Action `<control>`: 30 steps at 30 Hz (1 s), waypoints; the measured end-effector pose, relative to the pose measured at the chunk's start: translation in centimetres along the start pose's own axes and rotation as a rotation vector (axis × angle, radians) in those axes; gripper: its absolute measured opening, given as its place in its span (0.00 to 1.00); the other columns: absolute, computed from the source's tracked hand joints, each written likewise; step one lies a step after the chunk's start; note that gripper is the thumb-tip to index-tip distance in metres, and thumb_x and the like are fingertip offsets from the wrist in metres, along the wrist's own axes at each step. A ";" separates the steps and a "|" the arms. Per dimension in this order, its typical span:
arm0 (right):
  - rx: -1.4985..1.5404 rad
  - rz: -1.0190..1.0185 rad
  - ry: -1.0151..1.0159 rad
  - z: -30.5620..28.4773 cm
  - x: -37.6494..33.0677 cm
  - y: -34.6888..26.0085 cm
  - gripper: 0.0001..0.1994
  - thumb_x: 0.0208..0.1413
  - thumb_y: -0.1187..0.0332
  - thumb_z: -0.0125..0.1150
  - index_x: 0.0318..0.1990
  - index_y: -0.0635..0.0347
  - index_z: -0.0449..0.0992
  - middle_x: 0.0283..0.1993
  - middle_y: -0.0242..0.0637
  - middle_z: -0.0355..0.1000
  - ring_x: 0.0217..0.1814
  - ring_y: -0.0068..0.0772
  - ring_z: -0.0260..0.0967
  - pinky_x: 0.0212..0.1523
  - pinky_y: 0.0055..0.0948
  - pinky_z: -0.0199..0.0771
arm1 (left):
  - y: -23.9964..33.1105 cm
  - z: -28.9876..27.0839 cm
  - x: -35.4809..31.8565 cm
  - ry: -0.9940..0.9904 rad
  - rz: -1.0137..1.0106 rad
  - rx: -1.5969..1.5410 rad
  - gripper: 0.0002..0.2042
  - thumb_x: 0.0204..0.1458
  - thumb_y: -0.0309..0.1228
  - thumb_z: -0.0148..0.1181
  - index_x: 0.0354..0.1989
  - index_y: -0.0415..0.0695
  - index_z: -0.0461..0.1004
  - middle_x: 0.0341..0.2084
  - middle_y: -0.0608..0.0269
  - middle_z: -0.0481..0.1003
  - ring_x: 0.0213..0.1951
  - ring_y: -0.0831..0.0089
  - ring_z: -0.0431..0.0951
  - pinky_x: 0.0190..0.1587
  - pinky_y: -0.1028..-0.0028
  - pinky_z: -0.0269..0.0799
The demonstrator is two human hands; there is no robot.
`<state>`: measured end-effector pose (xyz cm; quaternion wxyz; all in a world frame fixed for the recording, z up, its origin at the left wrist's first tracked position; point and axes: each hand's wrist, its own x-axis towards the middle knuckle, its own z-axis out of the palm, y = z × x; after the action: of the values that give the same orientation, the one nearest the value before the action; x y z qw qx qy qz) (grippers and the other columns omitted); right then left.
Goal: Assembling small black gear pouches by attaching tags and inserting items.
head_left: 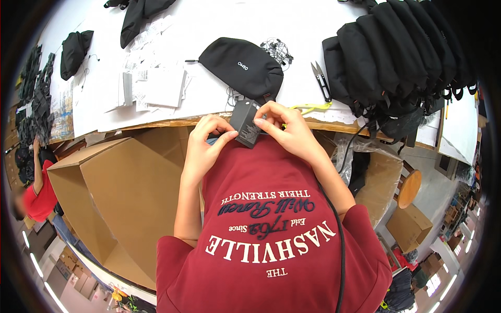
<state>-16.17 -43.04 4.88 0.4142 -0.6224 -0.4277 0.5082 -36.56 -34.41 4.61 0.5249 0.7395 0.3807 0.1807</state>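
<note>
Both my hands hold a small dark grey box (245, 123) at the table's near edge, close to my chest. My left hand (204, 143) grips its lower left side with the thumb on its face. My right hand (289, 129) pinches its upper right corner. Just beyond the box lies a black pouch (241, 65) with a cord on the white table (209, 21).
Stacks of paper tags (151, 86) lie left of the pouch. Small snips (322, 81) and a row of black pouches (396, 52) fill the right side. A large open cardboard box (120, 193) stands below the table at left. Another person in red (36, 195) is far left.
</note>
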 end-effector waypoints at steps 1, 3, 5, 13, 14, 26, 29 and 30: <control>0.001 0.004 -0.009 0.0 0.0 0.0 0.06 0.56 0.68 0.60 0.34 0.61 0.73 0.20 0.23 0.63 0.20 0.11 0.52 0.22 0.17 0.53 | -0.2 0.1 0.0 0.001 0.000 0.001 0.06 0.45 0.26 0.66 0.29 0.39 0.75 0.27 0.64 0.73 0.30 0.74 0.70 0.35 0.76 0.67; -0.005 0.009 -0.017 -0.1 0.0 0.0 0.06 0.56 0.68 0.60 0.35 0.61 0.74 0.20 0.23 0.63 0.21 0.11 0.52 0.22 0.17 0.53 | -0.4 0.2 0.1 -0.010 0.017 -0.019 0.06 0.47 0.25 0.64 0.28 0.38 0.74 0.26 0.63 0.72 0.29 0.76 0.71 0.34 0.76 0.67; -0.010 0.014 -0.024 -0.1 -0.1 -0.2 0.07 0.56 0.68 0.60 0.37 0.61 0.75 0.20 0.23 0.63 0.21 0.11 0.52 0.22 0.17 0.53 | -0.2 0.5 -0.1 0.001 0.016 -0.100 0.04 0.49 0.24 0.62 0.29 0.37 0.73 0.27 0.64 0.72 0.30 0.78 0.71 0.34 0.79 0.67; 0.057 -0.031 -0.116 0.3 -0.5 -0.9 0.08 0.54 0.65 0.63 0.37 0.59 0.79 0.17 0.23 0.61 0.20 0.11 0.53 0.21 0.18 0.52 | 2.4 2.1 2.0 0.047 -0.012 -0.400 0.02 0.56 0.23 0.57 0.34 0.38 0.73 0.24 0.68 0.74 0.27 0.84 0.73 0.30 0.82 0.68; 0.059 -0.035 -0.120 0.1 -0.7 -0.9 0.07 0.54 0.66 0.63 0.35 0.59 0.79 0.18 0.23 0.62 0.20 0.11 0.53 0.21 0.18 0.53 | 2.4 2.2 2.5 0.047 -0.007 -0.399 0.02 0.56 0.23 0.57 0.34 0.38 0.73 0.24 0.68 0.74 0.27 0.84 0.73 0.30 0.82 0.68; -0.103 0.194 -0.201 -8.9 -4.2 -3.6 0.08 0.52 0.68 0.64 0.31 0.65 0.79 0.17 0.22 0.65 0.19 0.12 0.53 0.21 0.20 0.52 | 0.2 5.2 6.7 -0.052 0.485 0.544 0.15 0.41 0.25 0.62 0.39 0.57 0.79 0.32 0.65 0.62 0.38 0.66 0.63 0.46 0.68 0.58; -0.222 0.103 -0.029 -6.7 -2.8 -2.2 0.08 0.52 0.67 0.63 0.31 0.63 0.78 0.13 0.24 0.58 0.16 0.15 0.48 0.19 0.24 0.48 | 1.2 4.7 6.0 0.085 0.491 0.432 0.14 0.40 0.25 0.63 0.37 0.53 0.79 0.25 0.68 0.62 0.33 0.68 0.63 0.42 0.69 0.58; -0.291 0.046 0.022 -6.0 -2.2 -1.8 0.07 0.51 0.67 0.63 0.32 0.62 0.78 0.12 0.26 0.57 0.15 0.16 0.47 0.18 0.24 0.48 | 1.7 4.5 5.6 0.086 0.489 0.433 0.14 0.40 0.25 0.63 0.37 0.53 0.79 0.25 0.68 0.62 0.33 0.68 0.63 0.42 0.69 0.58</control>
<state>-10.76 -45.11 8.08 0.3123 -0.6909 -0.4780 0.4434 -29.30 -33.35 3.65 0.2802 0.8951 0.2430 0.2474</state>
